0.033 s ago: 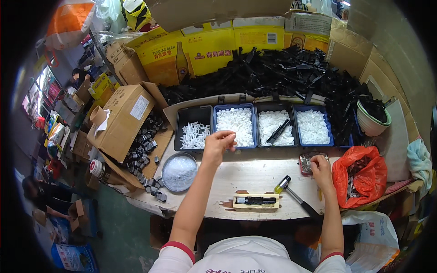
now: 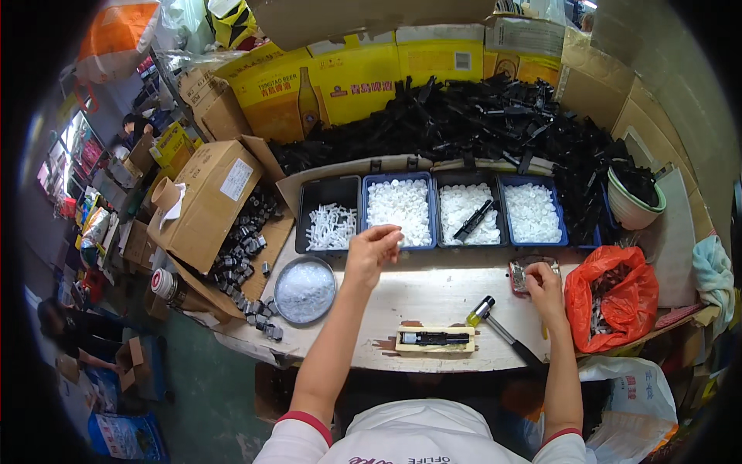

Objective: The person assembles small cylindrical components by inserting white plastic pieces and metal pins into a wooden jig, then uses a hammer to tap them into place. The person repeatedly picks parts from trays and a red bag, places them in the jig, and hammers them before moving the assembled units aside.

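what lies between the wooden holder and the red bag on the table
The head view shows the hammer between the wooden holder and the red bag, with the right forearm crossing above that stretch.

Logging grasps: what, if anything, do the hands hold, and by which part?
Cannot tell: left hand pinched, right hand at a small box; no held thing shows clearly.

Whether anything is pinched by the left hand (image 2: 376, 254) cannot be determined. The small red tray (image 2: 513, 281) is partly covered by the right hand (image 2: 546, 290); its contents (image 2: 523, 267) cannot be identified. The white shirt (image 2: 417, 429) is cut off below.
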`<action>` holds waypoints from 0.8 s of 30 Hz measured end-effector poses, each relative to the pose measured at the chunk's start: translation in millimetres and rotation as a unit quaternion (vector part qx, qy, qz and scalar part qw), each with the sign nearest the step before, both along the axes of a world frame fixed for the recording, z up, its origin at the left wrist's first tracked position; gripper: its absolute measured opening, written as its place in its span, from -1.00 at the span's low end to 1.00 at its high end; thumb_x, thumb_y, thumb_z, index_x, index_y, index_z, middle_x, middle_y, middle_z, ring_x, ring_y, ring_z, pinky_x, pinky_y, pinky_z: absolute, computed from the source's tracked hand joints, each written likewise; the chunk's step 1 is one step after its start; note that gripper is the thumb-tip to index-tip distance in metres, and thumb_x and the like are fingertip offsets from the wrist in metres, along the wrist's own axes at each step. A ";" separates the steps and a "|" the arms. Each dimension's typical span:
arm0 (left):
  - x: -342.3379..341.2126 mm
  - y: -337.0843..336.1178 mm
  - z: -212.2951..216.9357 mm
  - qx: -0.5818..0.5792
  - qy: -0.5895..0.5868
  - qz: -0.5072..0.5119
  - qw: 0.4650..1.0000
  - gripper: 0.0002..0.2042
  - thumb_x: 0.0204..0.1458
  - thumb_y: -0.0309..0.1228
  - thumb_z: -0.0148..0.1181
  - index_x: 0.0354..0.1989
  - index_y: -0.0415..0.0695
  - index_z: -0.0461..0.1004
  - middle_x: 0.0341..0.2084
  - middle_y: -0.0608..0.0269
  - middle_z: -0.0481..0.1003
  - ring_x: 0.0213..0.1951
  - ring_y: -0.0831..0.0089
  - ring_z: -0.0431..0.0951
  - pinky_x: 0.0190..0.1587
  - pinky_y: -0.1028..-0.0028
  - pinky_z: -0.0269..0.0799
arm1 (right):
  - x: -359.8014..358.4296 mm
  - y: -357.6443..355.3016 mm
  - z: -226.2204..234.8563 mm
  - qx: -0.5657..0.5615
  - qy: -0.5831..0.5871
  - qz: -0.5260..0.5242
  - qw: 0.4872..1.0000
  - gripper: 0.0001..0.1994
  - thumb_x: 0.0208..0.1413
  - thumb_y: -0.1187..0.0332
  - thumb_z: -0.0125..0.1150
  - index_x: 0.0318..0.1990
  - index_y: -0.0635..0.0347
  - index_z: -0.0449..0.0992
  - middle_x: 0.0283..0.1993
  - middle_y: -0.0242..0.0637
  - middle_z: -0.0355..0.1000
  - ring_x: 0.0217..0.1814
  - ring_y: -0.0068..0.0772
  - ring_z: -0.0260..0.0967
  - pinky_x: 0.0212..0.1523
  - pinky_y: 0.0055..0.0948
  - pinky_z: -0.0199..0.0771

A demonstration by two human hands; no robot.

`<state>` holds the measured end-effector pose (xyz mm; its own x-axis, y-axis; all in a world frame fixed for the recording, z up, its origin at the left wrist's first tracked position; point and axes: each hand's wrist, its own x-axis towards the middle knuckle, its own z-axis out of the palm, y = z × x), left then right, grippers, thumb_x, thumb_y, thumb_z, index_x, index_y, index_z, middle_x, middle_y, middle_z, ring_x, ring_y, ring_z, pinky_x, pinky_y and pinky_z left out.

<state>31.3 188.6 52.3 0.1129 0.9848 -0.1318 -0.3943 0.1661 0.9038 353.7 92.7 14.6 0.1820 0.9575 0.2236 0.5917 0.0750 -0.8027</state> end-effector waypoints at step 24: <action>25.6 -128.0 -25.5 -0.166 -0.268 -0.074 0.946 -0.87 -0.04 -0.61 0.04 -0.29 -0.31 0.40 -0.53 0.13 0.44 -0.48 0.42 0.48 -0.40 0.46 0.46 | -143.0 -31.7 34.5 0.171 0.107 0.234 0.951 -0.85 -0.14 0.61 0.12 -0.34 0.25 0.42 -0.36 -0.23 0.35 -0.39 -0.36 0.32 -0.41 -0.50 0.29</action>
<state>56.9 60.5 26.8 0.3848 0.8674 -0.3155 -0.7308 0.4951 0.4699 210.7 61.0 49.0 -0.1701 0.8222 0.5432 0.2540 0.5692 -0.7820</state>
